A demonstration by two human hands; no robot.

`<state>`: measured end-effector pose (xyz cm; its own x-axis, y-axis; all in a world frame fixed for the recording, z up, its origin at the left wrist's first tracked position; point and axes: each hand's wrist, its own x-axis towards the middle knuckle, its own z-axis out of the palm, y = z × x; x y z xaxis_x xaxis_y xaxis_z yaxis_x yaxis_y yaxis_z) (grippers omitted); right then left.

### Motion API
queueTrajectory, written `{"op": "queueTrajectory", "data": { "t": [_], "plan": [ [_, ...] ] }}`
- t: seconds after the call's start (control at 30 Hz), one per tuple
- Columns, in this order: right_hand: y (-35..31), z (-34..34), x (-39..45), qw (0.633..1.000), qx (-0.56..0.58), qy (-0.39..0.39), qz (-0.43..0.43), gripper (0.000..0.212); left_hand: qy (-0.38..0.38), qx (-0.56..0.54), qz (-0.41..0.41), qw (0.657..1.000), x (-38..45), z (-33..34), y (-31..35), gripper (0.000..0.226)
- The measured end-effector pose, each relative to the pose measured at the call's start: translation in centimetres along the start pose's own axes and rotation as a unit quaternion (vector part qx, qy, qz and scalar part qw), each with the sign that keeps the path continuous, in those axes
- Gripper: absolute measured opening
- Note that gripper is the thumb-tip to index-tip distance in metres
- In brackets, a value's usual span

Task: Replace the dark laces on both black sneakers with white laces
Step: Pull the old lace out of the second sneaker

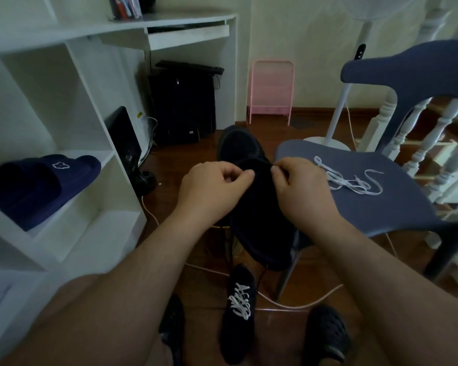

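A black sneaker (259, 207) is held up in front of me, its toe pointing away. My left hand (214, 186) pinches something dark at the sneaker's top, on its left side. My right hand (299, 188) pinches at the top on the right side. The dark lace itself is too dark to make out, apart from a strand hanging below the sneaker. A second black sneaker (238, 313) with a white lace threaded in it lies on the floor between my feet. A loose white lace (349, 180) lies on the blue chair seat (376, 215).
The blue chair stands at the right, a white shelf unit (64, 180) with navy slippers (40, 183) at the left. White cables (296, 302) run over the wooden floor. A pink rack (271, 91), a fan stand (336, 122) and white balusters (418, 143) are further back.
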<state>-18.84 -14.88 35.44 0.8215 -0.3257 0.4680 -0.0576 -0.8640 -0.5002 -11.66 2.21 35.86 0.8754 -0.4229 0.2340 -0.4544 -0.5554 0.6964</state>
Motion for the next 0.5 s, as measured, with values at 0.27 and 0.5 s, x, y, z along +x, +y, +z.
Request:
{"op": "queueTrajectory", "data": {
  "t": [0.27,0.5],
  "plan": [
    [-1.0,1.5,-0.5,0.999,-0.015,-0.013,-0.050,0.026,0.067,0.036,0.009,0.997,0.3,1.4,0.1,0.025],
    [0.8,0.4,0.3,1.000,0.009,0.004,0.015,0.028,-0.241,-0.223,0.033,0.944,-0.7,-2.1,1.7,0.019]
  ]
}}
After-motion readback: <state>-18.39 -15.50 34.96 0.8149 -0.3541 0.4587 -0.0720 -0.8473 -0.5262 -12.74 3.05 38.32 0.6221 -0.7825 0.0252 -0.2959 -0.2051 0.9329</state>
